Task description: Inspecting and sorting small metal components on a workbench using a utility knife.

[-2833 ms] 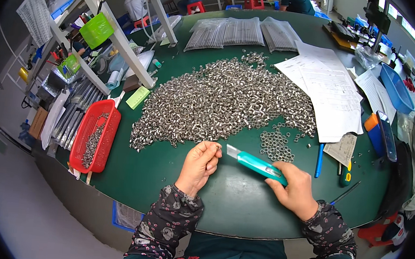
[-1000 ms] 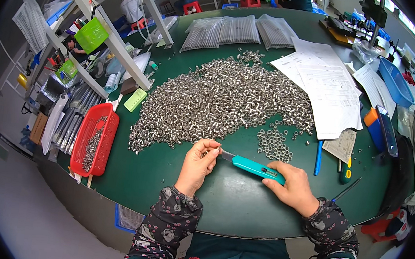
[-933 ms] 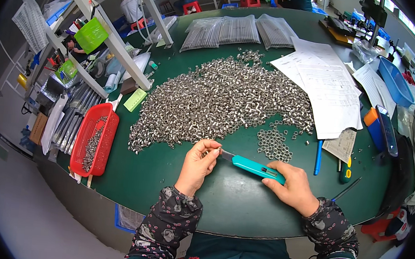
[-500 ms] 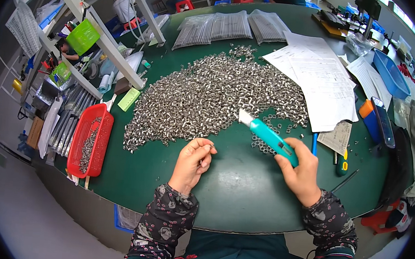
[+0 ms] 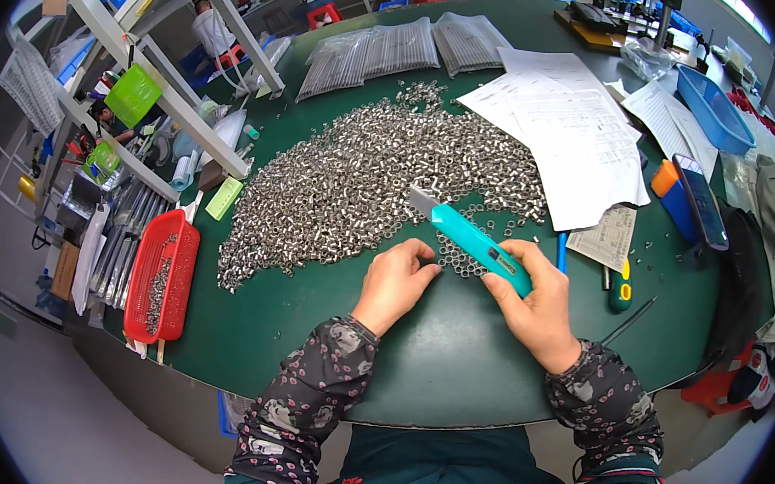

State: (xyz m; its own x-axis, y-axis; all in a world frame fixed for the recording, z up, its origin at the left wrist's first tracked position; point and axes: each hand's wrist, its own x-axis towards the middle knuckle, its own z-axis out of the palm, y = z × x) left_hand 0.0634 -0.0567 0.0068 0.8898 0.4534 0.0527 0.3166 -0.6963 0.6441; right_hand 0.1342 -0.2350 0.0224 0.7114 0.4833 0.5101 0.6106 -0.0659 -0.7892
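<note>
My right hand (image 5: 537,303) grips a teal utility knife (image 5: 482,247). Its blade points up and left, over the near edge of a wide heap of small metal rings (image 5: 365,180). My left hand (image 5: 397,284) is at the front of the heap, thumb and fingers drawn together beside some scattered rings. Whatever may sit between those fingertips is hidden or too small to make out. Both forearms wear dark flowered sleeves.
A red plastic basket (image 5: 182,289) with some rings stands at the left. Papers (image 5: 588,158), a blue tray (image 5: 714,109), a phone (image 5: 700,200) and a yellow-and-green handle (image 5: 621,288) lie to the right. Bagged rods (image 5: 402,54) lie at the back; a shelf frame (image 5: 157,84) rises at left.
My left hand has moved right and forward to the rings by the heap's edge, its fingers turned downward. The knife stays in my right hand. The whole view has shifted slightly.
</note>
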